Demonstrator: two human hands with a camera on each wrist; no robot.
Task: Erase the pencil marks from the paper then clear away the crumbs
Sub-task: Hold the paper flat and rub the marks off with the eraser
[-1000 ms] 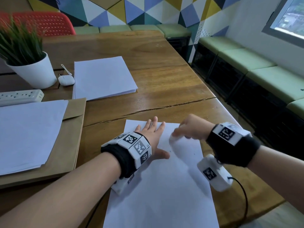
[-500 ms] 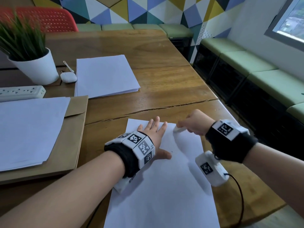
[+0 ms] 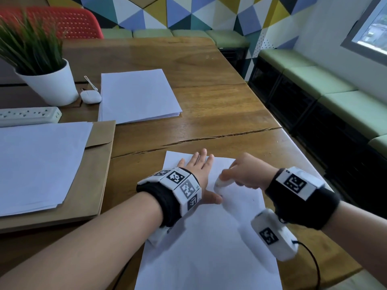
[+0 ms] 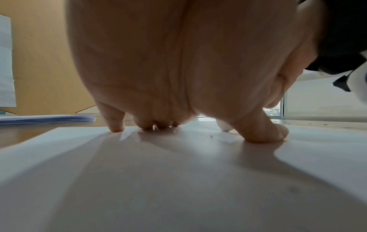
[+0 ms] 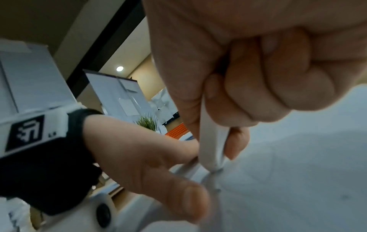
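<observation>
We press our left hand flat, fingers spread, on the paper; our right hand pinches the eraser against it.

Both bare forearms wear black wrist straps carrying white blocks printed with black square codes, one trailing a black cable

A wooden worktop fills the room's middle. Behind it stands a wall of coloured triangles, green cushioned benches along it, a red chair, and a window at right.
</observation>
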